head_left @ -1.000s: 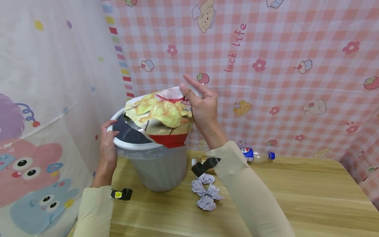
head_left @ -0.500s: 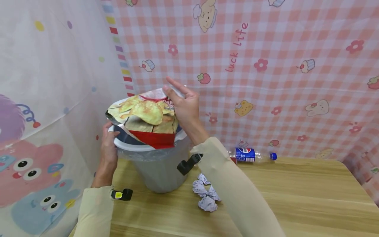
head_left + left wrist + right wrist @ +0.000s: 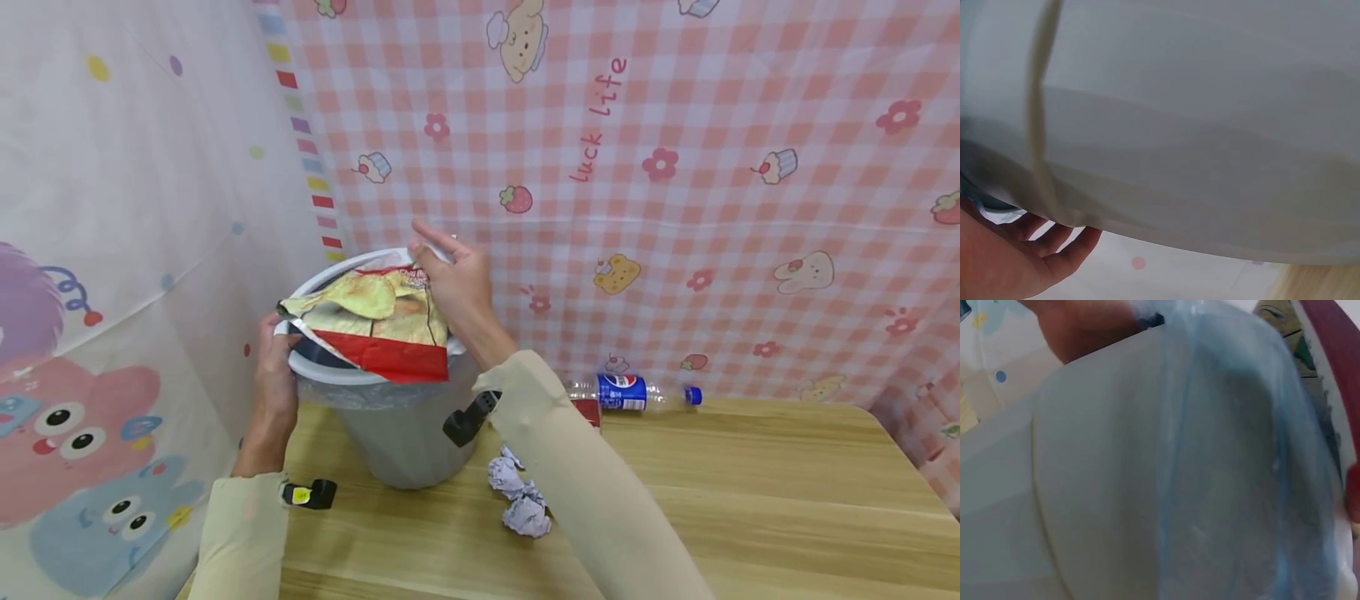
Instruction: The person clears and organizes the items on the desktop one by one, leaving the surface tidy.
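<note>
My left hand (image 3: 274, 379) grips the white rim of a grey trash bin (image 3: 408, 442) on its left side, fingertips curled over the edge. In the left wrist view its fingers (image 3: 1082, 250) lie along the bin wall. An opened chip bag (image 3: 375, 321), printed with potato chips and a red band, lies tilted across the bin's mouth. At its upper right corner my right hand (image 3: 465, 292) pinches it, thumb on top, index finger pointing out. A clear plastic liner (image 3: 1229, 456) hangs over the rim. The bag covers much of the opening.
Several crumpled paper balls (image 3: 517, 492) lie on the wooden table (image 3: 765, 500) right of the bin, partly behind the right sleeve. Behind them a plastic bottle (image 3: 630, 392) with a blue label lies on its side, next to a dark red item (image 3: 588, 411). A checkered curtain (image 3: 720, 275) hangs behind.
My right hand has carried the chip bag left and then down, lower over the bin's mouth. The bag now lies flatter in view. My left hand has stayed on the rim.
</note>
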Available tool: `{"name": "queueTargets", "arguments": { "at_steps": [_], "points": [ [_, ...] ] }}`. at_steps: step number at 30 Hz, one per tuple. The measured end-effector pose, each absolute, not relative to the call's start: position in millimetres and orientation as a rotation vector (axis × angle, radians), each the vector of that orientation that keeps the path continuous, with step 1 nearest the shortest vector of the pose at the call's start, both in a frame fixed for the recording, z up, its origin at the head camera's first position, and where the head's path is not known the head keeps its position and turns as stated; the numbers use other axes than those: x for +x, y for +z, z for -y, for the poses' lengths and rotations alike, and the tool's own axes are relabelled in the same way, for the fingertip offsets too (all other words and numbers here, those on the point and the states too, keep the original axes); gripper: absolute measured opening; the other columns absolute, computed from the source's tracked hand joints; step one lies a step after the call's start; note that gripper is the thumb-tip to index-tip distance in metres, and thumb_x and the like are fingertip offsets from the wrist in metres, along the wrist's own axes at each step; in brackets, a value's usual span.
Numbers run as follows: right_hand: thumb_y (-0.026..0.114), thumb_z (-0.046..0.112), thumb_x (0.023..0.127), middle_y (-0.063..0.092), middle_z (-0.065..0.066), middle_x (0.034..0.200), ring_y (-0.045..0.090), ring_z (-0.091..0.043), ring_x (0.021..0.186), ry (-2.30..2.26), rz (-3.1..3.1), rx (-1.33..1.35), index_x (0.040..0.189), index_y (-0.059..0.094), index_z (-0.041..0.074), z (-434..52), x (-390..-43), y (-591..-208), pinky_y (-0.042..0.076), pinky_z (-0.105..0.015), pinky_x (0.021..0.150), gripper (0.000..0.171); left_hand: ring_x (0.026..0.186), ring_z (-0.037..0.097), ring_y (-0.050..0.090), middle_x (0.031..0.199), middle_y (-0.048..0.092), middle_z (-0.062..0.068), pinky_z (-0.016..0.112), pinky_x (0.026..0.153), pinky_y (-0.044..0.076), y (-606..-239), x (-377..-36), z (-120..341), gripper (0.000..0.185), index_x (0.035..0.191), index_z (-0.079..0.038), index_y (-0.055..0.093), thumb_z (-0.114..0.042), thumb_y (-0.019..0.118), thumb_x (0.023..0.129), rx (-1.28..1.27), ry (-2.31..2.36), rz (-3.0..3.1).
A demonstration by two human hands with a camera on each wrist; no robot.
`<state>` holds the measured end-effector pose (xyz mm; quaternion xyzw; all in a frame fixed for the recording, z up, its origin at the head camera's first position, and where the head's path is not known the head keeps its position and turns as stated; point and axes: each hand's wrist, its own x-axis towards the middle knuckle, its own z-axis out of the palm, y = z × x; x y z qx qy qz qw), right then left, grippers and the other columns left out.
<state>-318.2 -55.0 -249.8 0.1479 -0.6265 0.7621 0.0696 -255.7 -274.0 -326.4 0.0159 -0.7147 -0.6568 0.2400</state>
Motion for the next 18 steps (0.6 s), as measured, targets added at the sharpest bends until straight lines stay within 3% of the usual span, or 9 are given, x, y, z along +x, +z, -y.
{"name": "queueTargets", "arguments": {
  "at_steps": [1,3,6,7,10,13,18],
  "points": [
    [0.07,0.022,0.093,0.061,0.008,0.135,0.042,-0.001,0.053,2.293,1.915,0.449,0.125,0.069,0.022,55.1,-318.8,-250.4,0.037,-0.018,0.046,0.033,0.137,0.017,0.028,0.151,0.031,0.005,0.03,0.112,0.019,-327.0,-255.5,273.9,0.044,0.14,-0.016,0.036,-0.019,0.029,0.097,0.044,-1.786,1.96],
    [0.071,0.021,0.092,0.058,0.006,0.139,0.051,0.004,0.074,2.262,1.992,0.459,0.123,0.071,0.022,55.2,-319.8,-250.8,0.042,-0.017,0.058,0.031,0.136,0.017,0.029,0.148,0.031,0.004,0.03,0.111,0.021,-327.9,-255.2,273.6,0.043,0.141,-0.015,0.037,-0.021,0.028,0.099,0.039,-1.772,1.959],
    [0.07,0.02,0.092,0.04,0.001,0.154,0.052,-0.002,0.09,2.21,2.147,0.491,0.123,0.071,0.022,54.6,-321.4,-251.7,0.043,-0.019,0.069,0.031,0.134,0.019,0.031,0.148,0.029,0.002,0.032,0.109,0.026,-328.5,-254.5,272.6,0.046,0.143,-0.016,0.036,-0.022,0.027,0.099,0.044,-1.773,1.973],
    [0.07,0.02,0.093,0.041,-0.002,0.153,0.053,-0.007,0.086,2.198,2.196,0.506,0.124,0.071,0.021,54.1,-321.9,-252.0,0.041,-0.022,0.066,0.031,0.134,0.019,0.031,0.148,0.029,0.002,0.032,0.108,0.026,-328.5,-254.5,272.1,0.046,0.144,-0.017,0.036,-0.021,0.028,0.099,0.049,-1.778,1.974],
    [0.069,0.018,0.093,0.053,-0.003,0.142,0.057,-0.014,0.077,2.144,2.336,0.533,0.123,0.07,0.021,52.8,-323.7,-252.6,0.042,-0.027,0.063,0.03,0.133,0.021,0.033,0.148,0.03,0.003,0.032,0.105,0.029,-328.1,-254.7,270.8,0.048,0.144,-0.019,0.036,-0.017,0.029,0.096,0.058,-1.81,1.965],
    [0.069,0.018,0.093,0.069,-0.001,0.11,0.06,-0.012,0.085,2.123,2.395,0.542,0.121,0.071,0.02,52.2,-325.4,-252.2,0.043,-0.027,0.068,0.028,0.133,0.022,0.033,0.149,0.03,0.004,0.031,0.104,0.029,-327.9,-255.2,270.4,0.048,0.144,-0.019,0.036,-0.016,0.03,0.096,0.056,-1.823,1.952],
    [0.07,0.019,0.092,0.069,0.001,0.104,0.06,-0.014,0.087,2.099,2.46,0.549,0.121,0.071,0.02,52.9,-327.2,-251.3,0.044,-0.028,0.072,0.028,0.132,0.021,0.033,0.148,0.03,0.003,0.031,0.104,0.029,-328.5,-254.9,270.8,0.048,0.143,-0.017,0.037,-0.015,0.03,0.095,0.036,-1.839,1.919]
  ]
}}
